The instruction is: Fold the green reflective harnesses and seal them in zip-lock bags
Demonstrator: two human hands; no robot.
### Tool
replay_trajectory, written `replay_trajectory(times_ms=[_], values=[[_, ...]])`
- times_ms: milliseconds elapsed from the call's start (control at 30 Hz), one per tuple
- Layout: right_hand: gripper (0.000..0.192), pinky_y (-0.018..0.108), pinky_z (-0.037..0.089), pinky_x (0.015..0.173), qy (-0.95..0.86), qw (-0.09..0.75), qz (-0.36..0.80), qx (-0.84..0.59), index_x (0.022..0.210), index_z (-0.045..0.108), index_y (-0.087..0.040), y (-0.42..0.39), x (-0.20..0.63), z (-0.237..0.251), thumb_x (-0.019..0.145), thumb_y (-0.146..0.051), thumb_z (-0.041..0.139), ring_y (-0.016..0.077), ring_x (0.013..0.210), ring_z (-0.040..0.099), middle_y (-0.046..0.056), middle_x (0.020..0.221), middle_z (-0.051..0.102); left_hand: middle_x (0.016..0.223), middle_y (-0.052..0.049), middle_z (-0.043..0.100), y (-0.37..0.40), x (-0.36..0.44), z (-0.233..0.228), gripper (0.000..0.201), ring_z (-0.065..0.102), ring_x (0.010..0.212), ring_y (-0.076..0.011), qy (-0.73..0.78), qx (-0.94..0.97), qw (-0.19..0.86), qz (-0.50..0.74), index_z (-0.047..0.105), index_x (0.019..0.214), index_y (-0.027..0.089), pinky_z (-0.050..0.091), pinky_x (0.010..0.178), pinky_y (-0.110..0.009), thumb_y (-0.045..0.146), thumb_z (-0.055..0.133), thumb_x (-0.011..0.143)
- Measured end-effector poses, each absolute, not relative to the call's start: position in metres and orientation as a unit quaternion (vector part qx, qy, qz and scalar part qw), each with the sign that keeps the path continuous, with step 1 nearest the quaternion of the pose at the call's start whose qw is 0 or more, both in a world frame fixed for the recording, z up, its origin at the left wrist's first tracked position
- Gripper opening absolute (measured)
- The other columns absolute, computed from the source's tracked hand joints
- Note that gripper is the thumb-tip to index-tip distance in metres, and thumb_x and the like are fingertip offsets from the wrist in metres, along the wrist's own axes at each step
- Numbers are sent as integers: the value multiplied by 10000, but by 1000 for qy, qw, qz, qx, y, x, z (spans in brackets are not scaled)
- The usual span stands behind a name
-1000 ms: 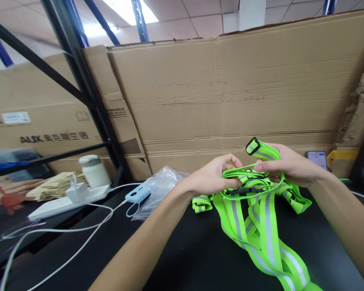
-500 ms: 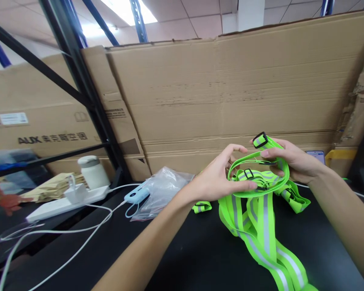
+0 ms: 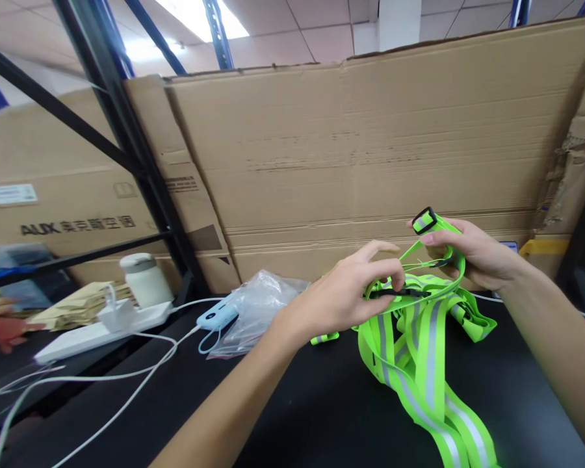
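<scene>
A neon-green reflective strap harness (image 3: 433, 351) with grey stripes hangs and lies in loops on the black table. My right hand (image 3: 472, 253) pinches its upper strap, close to a black slide buckle (image 3: 424, 221) that sticks up above the thumb. Closed on the left side of the looped strap is my left hand (image 3: 361, 286), thumb and fingers at a black plastic clip (image 3: 404, 293). Part of the clip is hidden behind the fingers. A bunched end of green strap (image 3: 475, 318) rests to the right, under my right hand.
On the left are a clear plastic bag (image 3: 266, 305), a light blue power bank (image 3: 218, 315), a white power strip (image 3: 102, 331) with cables, and a white bottle (image 3: 146, 279). Cardboard (image 3: 370, 149) stands upright behind. A black metal frame (image 3: 141, 156) rises at left.
My left fingers have curled closed on the strap and its black clip. The open round loop has flattened and tilted. My right hand keeps its grip, shifted slightly right.
</scene>
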State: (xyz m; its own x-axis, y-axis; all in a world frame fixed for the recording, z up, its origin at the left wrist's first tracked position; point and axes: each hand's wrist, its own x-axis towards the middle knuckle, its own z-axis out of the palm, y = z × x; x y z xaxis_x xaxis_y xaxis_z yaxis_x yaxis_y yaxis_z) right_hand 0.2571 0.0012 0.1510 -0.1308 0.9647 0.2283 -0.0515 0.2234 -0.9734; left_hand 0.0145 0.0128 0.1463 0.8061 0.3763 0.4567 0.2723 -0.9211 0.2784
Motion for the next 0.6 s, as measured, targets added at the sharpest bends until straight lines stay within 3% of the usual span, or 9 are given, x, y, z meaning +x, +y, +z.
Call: replay_trajectory(times_ms=[100,233,400,500,600], values=[[348,155,336,352,-578,528,478,-398,943,656,-210,0,260,151,678,-299,864,52,463,317,-85,617,374,1509,-33,428,15,14,144,205,560,1250,-227,168,948,66,263,694,1044,273,478,1012,-382,139,594,925],[357,163,345,353,-579,523,478,-405,960,666,-211,-2,258,153,679,-303,866,58,476,330,-78,644,374,1472,-64,505,16,14,142,245,547,1293,-257,182,947,30,261,686,1171,254,470,1063,-416,216,627,936],[383,167,359,360,-582,529,467,-405,992,668,-221,-4,253,155,677,-311,866,67,499,311,-80,653,342,1425,-79,542,10,15,145,186,627,1149,-277,233,951,4,201,706,1048,208,510,964,-426,246,535,987],[328,173,344,353,-593,522,442,-425,960,666,-220,-2,253,154,706,-339,835,69,485,317,-76,640,351,1195,-87,633,7,16,148,220,645,956,-242,254,949,34,181,663,1027,195,512,820,-379,288,463,1017],[269,172,306,340,-606,499,423,-454,933,671,-218,-1,255,153,746,-371,789,70,466,331,-68,622,363,912,-32,630,6,15,152,238,586,802,-199,244,949,93,174,614,972,203,454,714,-318,331,423,1032]])
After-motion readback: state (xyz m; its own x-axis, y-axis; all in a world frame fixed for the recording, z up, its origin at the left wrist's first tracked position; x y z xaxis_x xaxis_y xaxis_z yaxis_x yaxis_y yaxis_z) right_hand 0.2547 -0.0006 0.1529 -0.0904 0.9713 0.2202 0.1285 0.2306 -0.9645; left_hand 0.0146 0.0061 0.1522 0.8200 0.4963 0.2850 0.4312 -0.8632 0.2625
